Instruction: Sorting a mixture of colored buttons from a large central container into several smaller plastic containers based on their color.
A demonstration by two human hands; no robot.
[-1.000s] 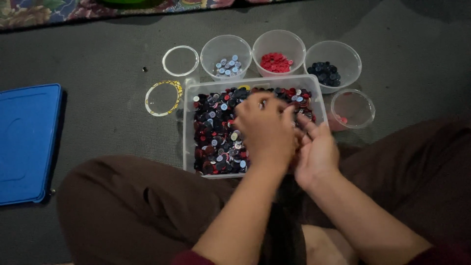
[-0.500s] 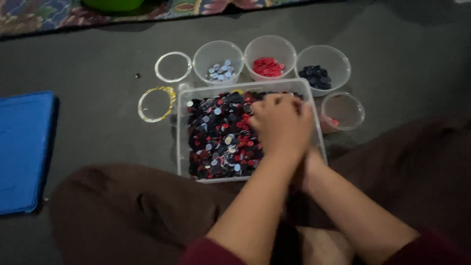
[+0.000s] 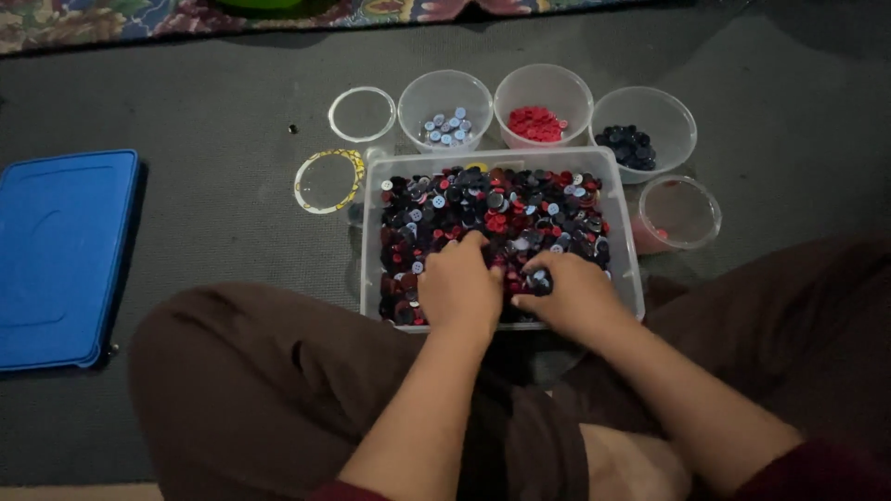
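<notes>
While both hands dig in the near end of the clear bin (image 3: 624, 241) of mixed buttons (image 3: 501, 209), left hand (image 3: 461, 289) is curled, grip unclear; right hand (image 3: 573, 295) pinches a dark button (image 3: 541, 281). Sorted cups (image 3: 543, 93) sit far side, within reach.

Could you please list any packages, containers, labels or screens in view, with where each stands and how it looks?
No labels or screens.
Clear rectangular plastic bin: centre, holds mixed buttons.
Three clear round cups: behind bin, holding pale blue, red and dark buttons.
Small clear cup: right of bin.
Flat blue plastic lid: far left.
</notes>
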